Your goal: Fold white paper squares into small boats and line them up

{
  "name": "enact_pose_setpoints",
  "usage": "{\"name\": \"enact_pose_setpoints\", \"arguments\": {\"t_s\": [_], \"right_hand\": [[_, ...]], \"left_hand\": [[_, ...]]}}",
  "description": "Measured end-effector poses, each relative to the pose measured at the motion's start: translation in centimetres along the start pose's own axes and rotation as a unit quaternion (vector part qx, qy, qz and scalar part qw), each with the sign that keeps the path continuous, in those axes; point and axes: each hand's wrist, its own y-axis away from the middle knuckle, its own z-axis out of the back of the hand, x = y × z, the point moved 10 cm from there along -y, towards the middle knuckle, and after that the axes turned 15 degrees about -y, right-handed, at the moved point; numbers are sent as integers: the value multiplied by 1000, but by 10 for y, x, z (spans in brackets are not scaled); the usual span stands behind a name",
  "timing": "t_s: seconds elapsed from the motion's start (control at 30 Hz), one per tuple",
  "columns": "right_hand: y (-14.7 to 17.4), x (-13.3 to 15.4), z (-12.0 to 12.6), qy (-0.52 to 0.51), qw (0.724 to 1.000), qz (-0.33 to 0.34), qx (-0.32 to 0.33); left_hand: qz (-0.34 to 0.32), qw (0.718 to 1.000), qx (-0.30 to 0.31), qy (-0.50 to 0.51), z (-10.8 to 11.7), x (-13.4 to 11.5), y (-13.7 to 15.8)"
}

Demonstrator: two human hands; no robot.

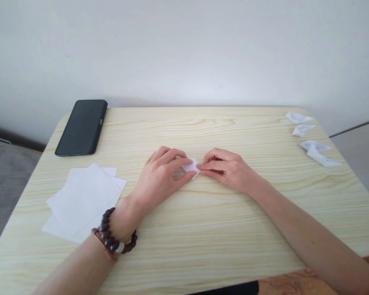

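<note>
Between my two hands, at the middle of the table, is a small folded piece of white paper [190,165]. My left hand [164,172] grips its left side and near edge with thumb and fingers. From the right, my right hand [226,169] pinches the paper's right corner between thumb and fingertips. Part of the paper is hidden behind the fingers. A dark beaded bracelet [107,235] circles my left wrist.
Loose white paper sheets [83,196] overlap at the left. Behind them lies a black phone-like device [81,128]. Several folded white paper pieces [304,130] line the right edge of the wood-grain table [184,246]. A pale wall [184,53] rises behind the table.
</note>
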Motion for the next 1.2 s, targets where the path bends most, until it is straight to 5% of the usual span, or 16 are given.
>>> {"name": "enact_pose_setpoints", "arguments": {"t_s": [0.47, 0.87, 1.2], "right_hand": [[3, -2, 0, 10, 1000, -11, -5], [1, -2, 1, 33, 999, 2, -9], [0, -4, 0, 4, 1000, -8, 4]], "left_hand": [[-22, 990, 39, -131, -8, -11, 11], [-101, 994, 9, -48, -4, -17, 11], [-102, 994, -29, -39, 5, -22, 11]]}}
